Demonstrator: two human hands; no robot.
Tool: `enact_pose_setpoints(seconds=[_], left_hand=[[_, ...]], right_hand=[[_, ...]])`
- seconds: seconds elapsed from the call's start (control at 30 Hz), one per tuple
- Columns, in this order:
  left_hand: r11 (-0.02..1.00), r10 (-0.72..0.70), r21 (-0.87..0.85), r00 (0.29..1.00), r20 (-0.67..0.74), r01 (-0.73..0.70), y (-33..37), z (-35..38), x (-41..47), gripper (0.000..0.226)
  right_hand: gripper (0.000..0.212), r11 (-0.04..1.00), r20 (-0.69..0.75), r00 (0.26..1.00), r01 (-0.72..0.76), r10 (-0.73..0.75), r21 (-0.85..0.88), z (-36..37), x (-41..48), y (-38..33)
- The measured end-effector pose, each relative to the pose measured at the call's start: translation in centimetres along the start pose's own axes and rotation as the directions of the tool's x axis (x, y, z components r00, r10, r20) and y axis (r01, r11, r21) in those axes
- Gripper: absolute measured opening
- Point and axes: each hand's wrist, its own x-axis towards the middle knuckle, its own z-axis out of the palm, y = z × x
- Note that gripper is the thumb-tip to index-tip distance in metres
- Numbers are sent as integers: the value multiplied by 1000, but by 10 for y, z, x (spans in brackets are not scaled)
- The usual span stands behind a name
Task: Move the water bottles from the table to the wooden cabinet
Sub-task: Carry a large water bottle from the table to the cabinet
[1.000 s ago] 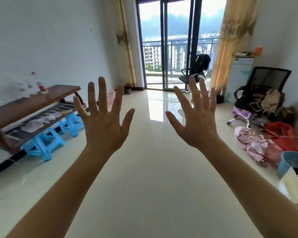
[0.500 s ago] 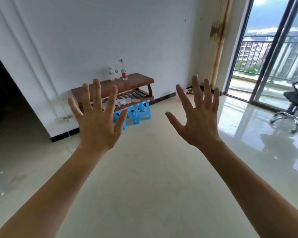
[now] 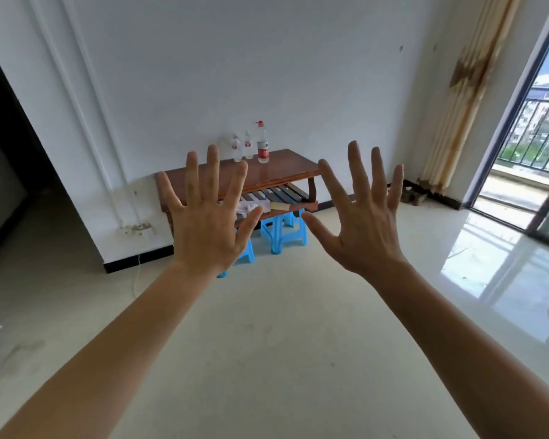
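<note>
Bare forearms (image 3: 108, 343) run to a bare left hand (image 3: 205, 231) and bare right hand (image 3: 366, 231).

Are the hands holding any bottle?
No, the left hand and right hand are spread open, and the bottles stand on the table.

home living room: tiled floor (image 3: 267, 343), curtain (image 3: 457, 99), balcony door (image 3: 533, 147), low wooden table (image 3: 276, 172).
</note>
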Motion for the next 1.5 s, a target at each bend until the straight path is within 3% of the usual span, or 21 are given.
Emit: enact_pose_setpoints(seconds=[0.43, 0.73, 0.97, 1.27, 1.5], left_hand=[[999, -53, 13, 997, 50, 53, 2, 240, 182, 76], [987, -153, 71, 986, 70, 148, 0, 392, 340, 76], [978, -197, 90, 975, 104, 188, -20, 507, 405, 75], [988, -155, 36, 980, 128, 152, -75, 712, 488, 72], [979, -184, -36, 951, 247, 198, -126, 852, 596, 71]], right_hand=[[79, 998, -49, 997, -55, 57, 39, 249, 134, 125], [80, 987, -29, 999, -35, 40, 154, 424, 290, 228], [82, 979, 38, 999, 17, -25, 204, 551, 366, 256], [84, 987, 87, 990, 101, -113, 125, 761, 462, 276], [79, 994, 199, 979, 28, -48, 101, 900, 555, 298]])
